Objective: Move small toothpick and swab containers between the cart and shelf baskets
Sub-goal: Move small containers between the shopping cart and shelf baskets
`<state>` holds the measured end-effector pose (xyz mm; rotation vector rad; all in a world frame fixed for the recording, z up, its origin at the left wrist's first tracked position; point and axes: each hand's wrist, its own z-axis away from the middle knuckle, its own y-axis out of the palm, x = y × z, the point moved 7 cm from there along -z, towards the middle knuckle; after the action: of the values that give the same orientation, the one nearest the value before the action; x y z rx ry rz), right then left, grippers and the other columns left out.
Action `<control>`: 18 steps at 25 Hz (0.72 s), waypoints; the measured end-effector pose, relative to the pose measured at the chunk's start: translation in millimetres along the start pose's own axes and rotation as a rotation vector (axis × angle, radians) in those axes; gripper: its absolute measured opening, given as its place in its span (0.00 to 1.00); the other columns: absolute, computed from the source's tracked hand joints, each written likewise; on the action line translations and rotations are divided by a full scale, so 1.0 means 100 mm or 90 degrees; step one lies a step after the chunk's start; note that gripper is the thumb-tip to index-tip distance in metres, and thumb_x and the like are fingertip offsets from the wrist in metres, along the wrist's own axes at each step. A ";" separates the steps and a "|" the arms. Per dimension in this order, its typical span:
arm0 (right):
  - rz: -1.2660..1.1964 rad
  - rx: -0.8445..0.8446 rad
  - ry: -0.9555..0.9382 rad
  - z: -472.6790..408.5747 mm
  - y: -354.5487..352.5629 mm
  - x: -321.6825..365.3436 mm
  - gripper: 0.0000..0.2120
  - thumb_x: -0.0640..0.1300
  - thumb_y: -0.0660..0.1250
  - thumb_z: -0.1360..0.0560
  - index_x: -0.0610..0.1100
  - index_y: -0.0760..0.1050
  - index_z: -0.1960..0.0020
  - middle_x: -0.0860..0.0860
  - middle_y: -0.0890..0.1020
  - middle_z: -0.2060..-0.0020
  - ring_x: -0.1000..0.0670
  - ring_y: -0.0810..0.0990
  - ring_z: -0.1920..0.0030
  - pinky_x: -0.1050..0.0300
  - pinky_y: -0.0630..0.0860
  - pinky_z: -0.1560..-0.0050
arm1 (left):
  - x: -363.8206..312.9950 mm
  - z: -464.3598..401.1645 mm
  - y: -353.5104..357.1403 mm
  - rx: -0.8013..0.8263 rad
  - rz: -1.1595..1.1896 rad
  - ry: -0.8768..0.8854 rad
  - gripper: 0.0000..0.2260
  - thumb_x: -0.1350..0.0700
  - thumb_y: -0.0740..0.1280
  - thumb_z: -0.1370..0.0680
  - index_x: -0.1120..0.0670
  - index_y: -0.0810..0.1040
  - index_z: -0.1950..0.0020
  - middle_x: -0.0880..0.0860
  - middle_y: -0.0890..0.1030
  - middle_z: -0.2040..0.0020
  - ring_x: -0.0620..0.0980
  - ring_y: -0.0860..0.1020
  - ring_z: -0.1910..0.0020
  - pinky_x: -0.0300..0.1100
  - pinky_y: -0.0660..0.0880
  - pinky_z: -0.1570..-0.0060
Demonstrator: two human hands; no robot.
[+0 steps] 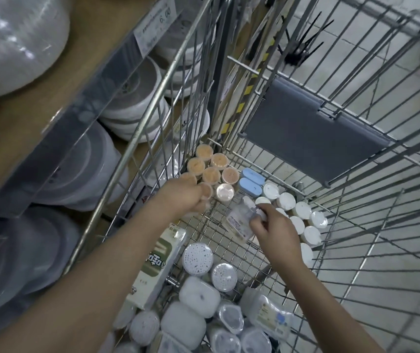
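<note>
Both hands are down inside the silver wire shopping cart (168, 80), so the step in hand looks like picking stock off the cart floor, ahead of any carry to the shelf baskets.

The left hand (183, 196) lies curled over the near edge of a cluster of small round clear tubs packed with tan toothpicks (211, 174). Its fingertips (205, 196) are bent down against the nearest tub, but the tub is mostly hidden under the hand, so I cannot tell whether this grip has closed on it or only touches it. The rest of the cluster stands upright just beyond the fingers, against the cart's far left corner.

The right hand (276, 231) pinches a small clear plastic packet with a printed label (239, 221), which sits tilted just left of that grip and slightly above the wire floor. Beyond and to the right of this grip runs a curved row of round white-lidded containers (303, 211); two pale blue oblong cases (252, 180) lie between that row and the toothpick tubs. Nearer the person than both grips lie white perforated-lid swab tubs (198, 258) and a green-and-white carton (156, 266).

The next move, as I judge it, calls for a firm hold on the toothpick tub without tipping its neighbours, then lifting both hands clear over the cart's left wall toward the shelf of stacked white plastic bowls (132, 108). No shelf basket is visible from here.
</note>
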<state>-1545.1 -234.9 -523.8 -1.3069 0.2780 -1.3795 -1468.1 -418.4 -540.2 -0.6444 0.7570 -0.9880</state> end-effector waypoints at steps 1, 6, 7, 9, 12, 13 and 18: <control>-0.001 -0.012 -0.003 0.02 -0.04 0.02 0.11 0.46 0.58 0.24 0.47 0.75 0.45 0.51 0.78 0.68 0.46 0.76 0.64 0.56 0.67 0.67 | 0.01 0.07 -0.08 -0.027 0.072 -0.030 0.08 0.53 0.61 0.22 0.56 0.74 0.47 0.50 0.72 0.59 0.43 0.69 0.69 0.37 0.67 0.70; -0.099 -0.053 -0.014 0.23 -0.35 0.25 0.08 0.44 0.57 0.21 0.46 0.75 0.54 0.51 0.75 0.72 0.52 0.71 0.71 0.55 0.66 0.70 | -0.10 0.57 -0.44 -0.099 0.381 -0.051 0.06 0.53 0.61 0.20 0.52 0.74 0.46 0.44 0.75 0.58 0.39 0.74 0.65 0.28 0.66 0.76; -0.160 -0.050 -0.018 0.32 -0.46 0.32 0.08 0.43 0.58 0.21 0.48 0.75 0.54 0.53 0.74 0.73 0.55 0.69 0.73 0.56 0.65 0.71 | -0.15 0.71 -0.47 -0.096 0.446 -0.046 0.06 0.51 0.62 0.20 0.51 0.73 0.46 0.45 0.76 0.55 0.40 0.75 0.62 0.29 0.68 0.74; -0.237 -0.038 -0.020 0.54 -0.69 0.48 0.08 0.43 0.58 0.20 0.52 0.73 0.54 0.54 0.72 0.72 0.58 0.67 0.75 0.57 0.66 0.71 | -0.28 1.05 -0.61 -0.096 0.534 -0.032 0.05 0.53 0.64 0.22 0.50 0.70 0.47 0.47 0.77 0.53 0.40 0.76 0.62 0.31 0.71 0.72; -0.311 -0.021 -0.013 0.99 -1.03 0.72 0.09 0.46 0.57 0.20 0.58 0.73 0.50 0.45 0.74 0.70 0.50 0.70 0.71 0.53 0.67 0.71 | -0.42 1.62 -0.77 -0.098 0.641 -0.042 0.08 0.60 0.68 0.24 0.53 0.70 0.50 0.50 0.76 0.57 0.40 0.75 0.68 0.31 0.71 0.74; -0.343 -0.015 -0.011 1.16 -1.14 0.79 0.09 0.49 0.56 0.20 0.57 0.74 0.48 0.43 0.75 0.68 0.47 0.71 0.70 0.50 0.68 0.70 | -0.46 1.83 -0.85 -0.124 0.654 -0.046 0.10 0.62 0.70 0.26 0.53 0.71 0.50 0.51 0.76 0.58 0.38 0.75 0.71 0.31 0.70 0.74; -0.398 -0.012 -0.027 2.04 -1.60 1.09 0.13 0.52 0.56 0.24 0.55 0.74 0.43 0.50 0.80 0.48 0.50 0.77 0.49 0.52 0.73 0.50 | -0.62 2.93 -1.13 -0.265 0.713 -0.086 0.15 0.66 0.73 0.30 0.56 0.72 0.49 0.50 0.75 0.63 0.36 0.72 0.74 0.27 0.67 0.73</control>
<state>-1440.4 -170.9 -270.7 -1.5055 -0.1676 -1.8642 -1309.8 -369.5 -266.3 -0.5071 1.0248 0.2430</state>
